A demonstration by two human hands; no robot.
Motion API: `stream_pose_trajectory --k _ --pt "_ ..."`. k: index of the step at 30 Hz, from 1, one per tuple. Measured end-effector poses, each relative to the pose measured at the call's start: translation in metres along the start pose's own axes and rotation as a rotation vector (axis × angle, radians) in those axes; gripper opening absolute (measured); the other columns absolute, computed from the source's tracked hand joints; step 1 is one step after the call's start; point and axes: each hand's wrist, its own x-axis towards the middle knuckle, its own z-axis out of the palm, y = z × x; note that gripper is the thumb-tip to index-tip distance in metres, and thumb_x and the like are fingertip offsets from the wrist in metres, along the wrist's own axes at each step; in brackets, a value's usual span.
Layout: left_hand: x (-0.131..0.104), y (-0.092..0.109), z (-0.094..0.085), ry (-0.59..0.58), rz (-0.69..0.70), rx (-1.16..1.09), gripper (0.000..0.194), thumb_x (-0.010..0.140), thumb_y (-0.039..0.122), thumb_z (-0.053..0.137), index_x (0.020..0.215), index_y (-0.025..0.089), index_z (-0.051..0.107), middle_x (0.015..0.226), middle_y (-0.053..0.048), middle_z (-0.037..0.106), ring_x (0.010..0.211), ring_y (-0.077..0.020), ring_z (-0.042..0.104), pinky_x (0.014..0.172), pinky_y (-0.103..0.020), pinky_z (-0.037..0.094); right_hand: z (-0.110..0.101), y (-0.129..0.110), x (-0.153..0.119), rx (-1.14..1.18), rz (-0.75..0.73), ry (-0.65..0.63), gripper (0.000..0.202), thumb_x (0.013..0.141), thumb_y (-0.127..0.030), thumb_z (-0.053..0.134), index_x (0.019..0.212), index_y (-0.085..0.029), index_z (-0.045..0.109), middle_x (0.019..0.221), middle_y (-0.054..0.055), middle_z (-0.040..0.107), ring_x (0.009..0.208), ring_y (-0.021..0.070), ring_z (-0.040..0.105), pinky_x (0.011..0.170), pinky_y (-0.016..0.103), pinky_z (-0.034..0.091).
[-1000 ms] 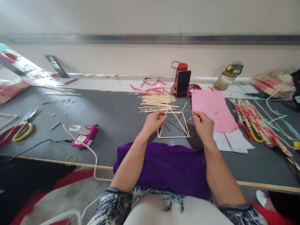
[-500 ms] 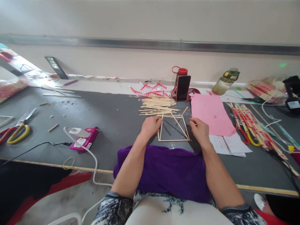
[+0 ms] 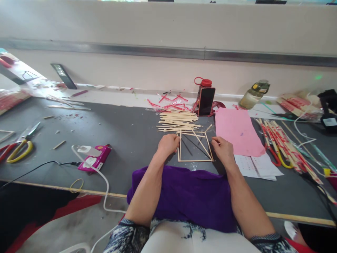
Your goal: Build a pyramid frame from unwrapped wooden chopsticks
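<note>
A frame of thin pale wooden sticks (image 3: 196, 161) stands on the grey table between my hands, with slanting sticks inside it. My left hand (image 3: 168, 144) is closed at the frame's left side, its fingertips pinched on a stick there. At the right side, my right hand (image 3: 222, 146) has thumb and forefinger pressed together close to the frame; anything between them is too small to make out. Just behind the frame lies a pile of loose sticks (image 3: 179, 119). A purple cloth (image 3: 195, 196) lies under my forearms.
A phone (image 3: 206, 101) leans on a red-capped bottle. Pink cloth (image 3: 237, 131) and papers (image 3: 256, 166) lie right, near wrapped sticks (image 3: 286, 144) and scissors. Left are yellow-handled scissors (image 3: 21, 151), a magenta pack (image 3: 97, 160) and a white cable (image 3: 105, 186). A green-lidded bottle (image 3: 252, 96) stands behind.
The view has tilted slightly upward. My left hand has shifted a little against the frame's left side, and my right hand has moved slightly left. The frame stays in about the same place.
</note>
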Motion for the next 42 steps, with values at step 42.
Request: stream_pose_trajectory --k 42 --pt "0.009 -0.011 -0.004 0.195 -0.100 0.005 0.032 0.083 0.045 0.044 0.079 0.021 0.066 0.070 -0.003 0.070 0.067 -0.0155 0.062 0.063 -0.023 0.039 -0.005 -0.009 -0.001 -0.024 -0.003 0.067 0.026 0.082 -0.037 0.049 0.079 -0.023 0.071 0.079 0.002 0.072 0.073 0.0194 0.064 0.068 0.029 0.043"
